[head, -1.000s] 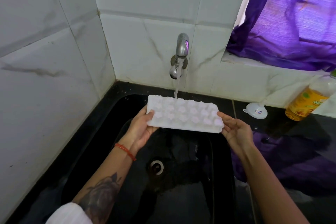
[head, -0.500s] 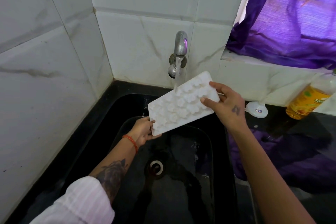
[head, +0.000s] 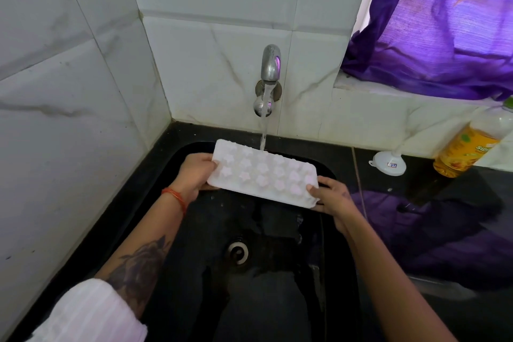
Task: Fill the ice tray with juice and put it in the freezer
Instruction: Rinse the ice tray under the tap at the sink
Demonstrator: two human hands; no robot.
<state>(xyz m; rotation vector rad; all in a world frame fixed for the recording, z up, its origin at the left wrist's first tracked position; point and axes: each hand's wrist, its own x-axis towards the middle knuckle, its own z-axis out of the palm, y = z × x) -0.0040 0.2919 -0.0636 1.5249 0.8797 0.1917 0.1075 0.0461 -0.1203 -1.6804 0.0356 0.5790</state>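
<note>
At the far left a marble-veined tiled wall runs down to the black rim of the sink, meeting the back wall in a corner just left of the tap, so that side is shut in. The left hand, with a red thread at the wrist and a tattooed forearm below it, grips the left end of the ice tray, thumb on top and fingers curled underneath. The tray hangs over the back half of the basin, roughly level, its right end a little nearer the camera. It is white with rows of small star-shaped cells that look faintly pink. Water runs from the metal tap on the back wall and strikes the tray's far edge near the middle. Below the tray the basin lies open down to the drain. The right hand grips the tray's right corner, thumb on top, fingers wrapped under. Right of the sink, on the black counter, a white funnel stands near the wall, then a tilted bottle of yellow liquid beneath the purple curtain.
</note>
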